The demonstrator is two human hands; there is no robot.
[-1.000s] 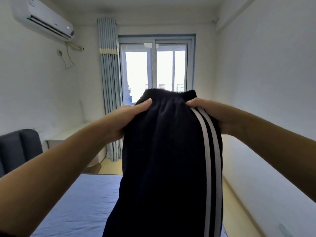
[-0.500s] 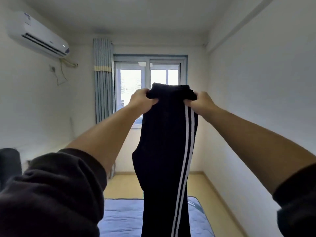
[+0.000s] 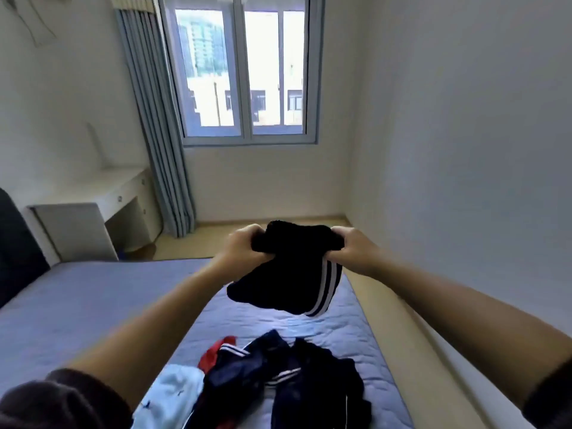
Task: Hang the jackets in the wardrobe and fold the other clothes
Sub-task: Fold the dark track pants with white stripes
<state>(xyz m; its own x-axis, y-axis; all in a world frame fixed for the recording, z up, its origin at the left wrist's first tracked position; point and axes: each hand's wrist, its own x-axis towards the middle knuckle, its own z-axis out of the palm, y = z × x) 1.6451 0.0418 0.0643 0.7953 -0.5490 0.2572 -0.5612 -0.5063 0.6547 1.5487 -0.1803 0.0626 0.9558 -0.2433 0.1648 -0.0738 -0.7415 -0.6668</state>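
Observation:
Black track pants (image 3: 288, 274) with two white side stripes hang in the air above the bed. My left hand (image 3: 244, 246) grips the waistband at its left end and my right hand (image 3: 356, 249) grips it at the right end, both arms stretched out. The pants' lower part swings toward me, clear of the blue bed sheet (image 3: 93, 305). A loose pile of clothes (image 3: 278, 382) lies on the bed close to me: dark navy pieces with white stripes, a red piece and a light blue garment (image 3: 173, 397).
A white desk (image 3: 93, 209) stands at the left past the bed, beside a grey-blue curtain (image 3: 158, 134) and a window (image 3: 247, 72). A white wall (image 3: 464, 150) runs along the right, with a narrow strip of wooden floor (image 3: 402, 320) between it and the bed.
My hands have come down from window height to just above the bed, carrying the pants. The view has tipped downward, and the clothes pile has come into sight.

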